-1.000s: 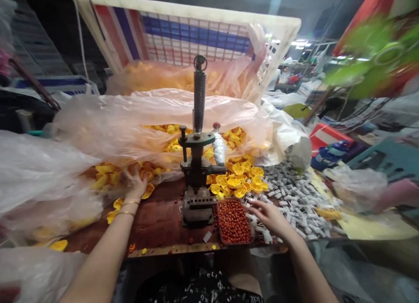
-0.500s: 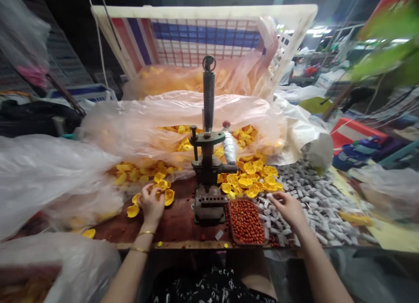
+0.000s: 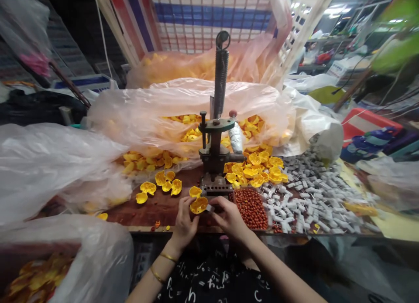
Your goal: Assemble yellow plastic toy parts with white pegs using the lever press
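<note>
Pinched in my left hand [image 3: 186, 220] is a yellow plastic shell piece [image 3: 198, 205], its two hollow cups facing up. My right hand [image 3: 227, 216] closes its fingertips on a small grey-white block [image 3: 210, 208], which is right at the shell's edge. I cannot tell whether the block touches the shell. Both hands are close together in front of the hand press [image 3: 214, 157]. Just right of the press is a clear tray of red-brown beads [image 3: 250, 207]. Beyond it lies a heap of grey-white blocks with thin metal pins [image 3: 314, 198].
Loose yellow shells [image 3: 168, 181] lie left of the press, and more are piled [image 3: 257, 168] at its right. Pink plastic bags [image 3: 147, 104] of shells and a white crate [image 3: 294, 45] stand behind. An open bag [image 3: 108, 250] of yellow pieces sits at front left.
Both hands have come together in front of the press, the left with a yellow shell from the left group, the right with a grey-white block from the heap. The camera view has shifted.
</note>
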The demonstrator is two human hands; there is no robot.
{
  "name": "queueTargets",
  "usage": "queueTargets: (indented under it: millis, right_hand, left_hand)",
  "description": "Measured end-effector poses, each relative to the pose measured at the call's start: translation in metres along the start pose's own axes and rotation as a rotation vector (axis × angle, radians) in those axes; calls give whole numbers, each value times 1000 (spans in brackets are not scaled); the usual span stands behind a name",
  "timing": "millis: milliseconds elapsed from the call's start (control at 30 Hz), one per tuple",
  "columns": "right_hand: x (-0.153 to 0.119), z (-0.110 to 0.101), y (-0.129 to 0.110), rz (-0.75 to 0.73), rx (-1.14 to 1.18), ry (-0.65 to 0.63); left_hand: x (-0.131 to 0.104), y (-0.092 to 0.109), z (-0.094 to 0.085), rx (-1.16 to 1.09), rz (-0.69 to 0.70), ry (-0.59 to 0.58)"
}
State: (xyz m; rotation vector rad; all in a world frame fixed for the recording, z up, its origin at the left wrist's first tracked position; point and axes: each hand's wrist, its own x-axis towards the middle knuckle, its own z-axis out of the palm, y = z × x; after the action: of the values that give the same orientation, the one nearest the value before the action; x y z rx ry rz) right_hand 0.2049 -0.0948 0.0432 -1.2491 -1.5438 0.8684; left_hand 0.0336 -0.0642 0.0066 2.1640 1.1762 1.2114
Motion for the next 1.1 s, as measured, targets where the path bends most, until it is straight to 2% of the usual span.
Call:
queueTargets:
  millis: [100, 167, 267, 500, 633, 800, 900, 1100]
  right_hand:
    - [1, 6, 5, -250, -416, -1]
    - [3, 7, 5, -307, -622, -47]
    - [5, 9, 2, -326, -756, -122]
    - [5, 14, -13, -217, -887, -102]
    - [4, 16, -11, -207, -943, -54]
    - [2, 12, -1, -251, -874, -70]
    - [-1, 7, 4, -240, -825, -2]
    - [-9, 4, -3, -331, -774, 45]
  left_hand:
    - [0, 1, 2, -5, 68, -26]
    - [1, 1, 3, -4, 97, -40]
    - [4, 0, 4, 2, 120, -35]
    - [6, -2, 10, -35, 171, -45]
    - [9, -2, 15, -41, 153, -51]
    - [11, -1, 18, -39, 127, -44]
    - [13, 3, 16, -37, 141, 15]
    - [16, 10, 10, 10, 182, 56]
